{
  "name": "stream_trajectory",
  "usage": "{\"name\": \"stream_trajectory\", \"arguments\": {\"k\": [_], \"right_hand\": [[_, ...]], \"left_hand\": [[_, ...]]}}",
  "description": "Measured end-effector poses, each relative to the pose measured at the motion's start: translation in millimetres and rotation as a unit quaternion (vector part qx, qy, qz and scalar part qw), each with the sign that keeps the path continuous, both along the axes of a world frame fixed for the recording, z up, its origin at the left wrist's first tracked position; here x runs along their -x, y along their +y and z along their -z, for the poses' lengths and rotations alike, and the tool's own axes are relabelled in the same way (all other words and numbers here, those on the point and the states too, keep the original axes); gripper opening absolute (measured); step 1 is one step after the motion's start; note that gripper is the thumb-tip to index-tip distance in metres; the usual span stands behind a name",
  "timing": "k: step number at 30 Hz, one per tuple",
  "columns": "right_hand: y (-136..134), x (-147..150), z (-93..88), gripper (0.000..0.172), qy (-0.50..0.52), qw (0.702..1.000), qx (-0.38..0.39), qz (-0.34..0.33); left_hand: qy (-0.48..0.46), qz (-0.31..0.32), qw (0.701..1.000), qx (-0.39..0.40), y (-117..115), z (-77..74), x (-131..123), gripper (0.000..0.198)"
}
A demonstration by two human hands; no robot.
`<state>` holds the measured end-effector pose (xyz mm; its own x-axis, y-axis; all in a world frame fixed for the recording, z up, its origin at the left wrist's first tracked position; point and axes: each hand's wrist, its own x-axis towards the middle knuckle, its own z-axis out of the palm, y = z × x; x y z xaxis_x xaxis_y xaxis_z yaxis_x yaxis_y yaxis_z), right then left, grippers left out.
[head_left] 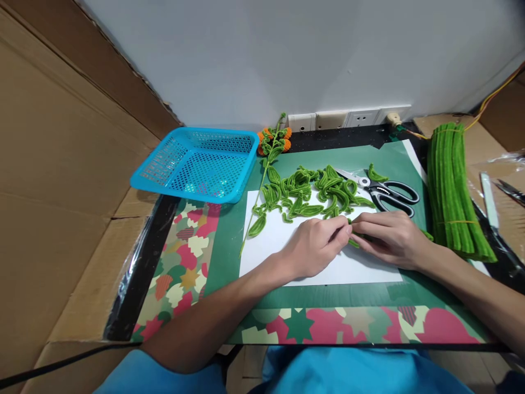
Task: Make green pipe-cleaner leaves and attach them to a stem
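My left hand [318,243] and my right hand [385,238] meet above the right part of a white paper sheet [270,268]. Between their pinched fingertips is a green pipe cleaner [353,243], mostly covered by the fingers; a green end also shows beyond my right wrist. Just behind the hands lies a loose pile of green pipe-cleaner leaves [301,189], bent into loops. Black-handled scissors [379,191] rest behind my right hand, partly open, with one curved green piece [375,174] beside them. A pipe-cleaner stem with leaves [262,186] and orange flowers [286,144] lies left of the pile.
A blue plastic basket [197,194] stands at the back left. On the right lies a thick bundle of green pipe cleaners [453,191]. Farther right are a pale-handled tool [489,200] and dark pliers [511,191]. Wall sockets [361,118] with a plug line the back edge.
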<state>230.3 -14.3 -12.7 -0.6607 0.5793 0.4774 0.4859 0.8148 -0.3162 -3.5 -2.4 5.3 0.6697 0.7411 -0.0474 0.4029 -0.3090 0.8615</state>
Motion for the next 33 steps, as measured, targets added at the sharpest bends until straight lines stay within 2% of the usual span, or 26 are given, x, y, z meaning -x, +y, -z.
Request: {"name": "stream_trajectory", "arguments": {"k": [16,25,33], "right_hand": [[0.3,-1.4,-1.5,0.015,-0.007,1.0,0.009,-0.001],[-1.5,-7.4,6.9,0.015,-0.012,0.999,0.034,0.006],[-0.3,-7.3,6.5,0.019,-0.02,0.999,0.038,0.001]], "left_hand": [[0.002,0.008,1.0,-0.003,-1.0,-2.4,0.1,0.035],[-0.004,0.005,1.0,0.002,-2.0,0.0,-0.7,0.035],[-0.007,0.011,1.0,0.003,-2.0,-0.5,-1.1,0.036]]}}
